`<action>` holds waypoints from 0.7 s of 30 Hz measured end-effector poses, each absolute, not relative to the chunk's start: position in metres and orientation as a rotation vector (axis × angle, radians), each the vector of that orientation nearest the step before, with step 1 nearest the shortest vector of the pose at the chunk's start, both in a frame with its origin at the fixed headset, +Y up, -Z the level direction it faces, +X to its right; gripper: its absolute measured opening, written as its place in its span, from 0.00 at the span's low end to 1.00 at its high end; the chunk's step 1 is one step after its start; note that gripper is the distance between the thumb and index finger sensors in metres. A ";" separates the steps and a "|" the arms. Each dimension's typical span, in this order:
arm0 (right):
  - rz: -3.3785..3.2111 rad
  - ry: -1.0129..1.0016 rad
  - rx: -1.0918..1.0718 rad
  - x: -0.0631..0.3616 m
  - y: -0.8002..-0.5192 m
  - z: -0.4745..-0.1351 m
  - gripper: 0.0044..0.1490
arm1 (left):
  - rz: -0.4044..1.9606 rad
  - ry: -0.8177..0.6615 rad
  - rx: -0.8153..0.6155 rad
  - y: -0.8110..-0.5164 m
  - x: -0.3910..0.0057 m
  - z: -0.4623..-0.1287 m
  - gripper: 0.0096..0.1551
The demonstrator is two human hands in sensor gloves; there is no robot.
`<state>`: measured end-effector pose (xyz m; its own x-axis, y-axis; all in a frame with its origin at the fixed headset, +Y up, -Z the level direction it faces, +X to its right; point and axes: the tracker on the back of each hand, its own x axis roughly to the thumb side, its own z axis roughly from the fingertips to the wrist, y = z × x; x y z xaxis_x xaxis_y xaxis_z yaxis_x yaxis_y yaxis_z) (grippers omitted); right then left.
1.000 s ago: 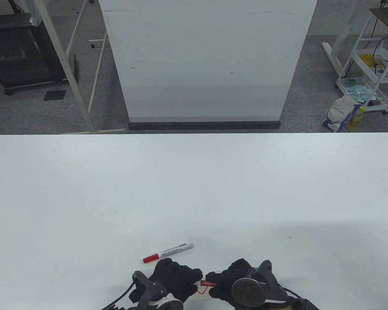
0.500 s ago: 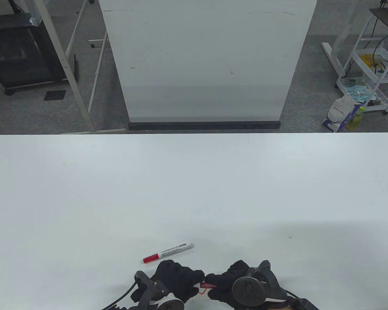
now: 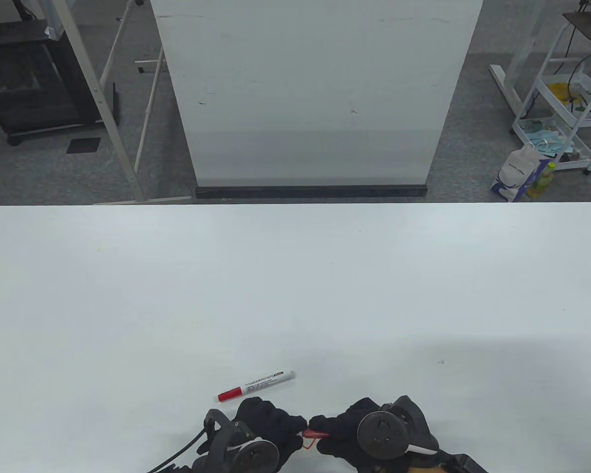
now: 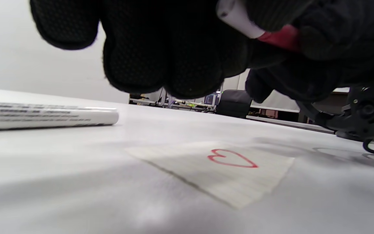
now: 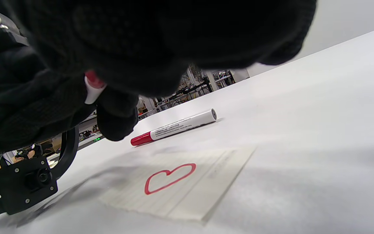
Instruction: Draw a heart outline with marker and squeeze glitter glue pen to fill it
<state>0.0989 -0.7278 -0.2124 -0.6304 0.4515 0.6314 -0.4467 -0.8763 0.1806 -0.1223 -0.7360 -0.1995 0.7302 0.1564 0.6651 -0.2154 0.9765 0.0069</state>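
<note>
Both gloved hands are bunched together at the near edge of the desk [image 3: 295, 276], holding one glitter glue pen [image 3: 315, 434] between them. The left hand [image 3: 266, 423] has its fingers [image 4: 161, 55] curled round the white barrel end, and the right hand [image 3: 347, 426] has its fingers [image 5: 180, 42] clamped on the red end, so neither hand is loose. The pen sits up off the desk, right above a small sheet of lined paper [image 5: 187, 182] lying flat under the fingers. On that paper there's a red heart outline [image 5: 169, 177], just a line with bare paper inside it. The marker [image 3: 256, 386], white barrel with a red cap, lies on the desk just past the left fingers, beyond the paper, with nobody touching it
</note>
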 end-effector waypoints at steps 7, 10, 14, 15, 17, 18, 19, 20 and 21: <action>2.544 -0.007 0.966 0.097 -0.731 -0.213 0.31 | 0.035 -0.682 0.121 -0.741 -0.126 -0.203 0.26; 2.614 -0.020 1.004 0.094 -0.733 -0.211 0.31 | -0.050 -0.669 0.137 -0.743 -0.121 -0.201 0.26; 2.680 -0.023 1.029 0.092 -0.736 -0.211 0.30 | -0.069 -0.659 0.108 -0.746 -0.118 -0.203 0.25; 2.686 -0.023 1.030 0.091 -0.736 -0.211 0.30 | -0.068 -0.656 0.109 -0.746 -0.118 -0.203 0.25; 2.701 -0.025 1.027 0.091 -0.737 -0.211 0.29 | -0.075 -0.653 0.096 -0.746 -0.117 -0.204 0.25; 2.708 -0.021 1.027 0.091 -0.737 -0.211 0.29 | -0.081 -0.648 0.091 -0.747 -0.116 -0.204 0.25; 2.714 -0.023 1.031 0.090 -0.738 -0.211 0.29 | -0.087 -0.648 0.085 -0.747 -0.116 -0.204 0.25; 2.724 -0.022 1.030 0.090 -0.739 -0.211 0.29 | -0.096 -0.654 0.067 -0.748 -0.114 -0.205 0.25; 2.729 -0.023 1.032 0.089 -0.739 -0.211 0.29 | -0.100 -0.656 0.047 -0.749 -0.113 -0.205 0.25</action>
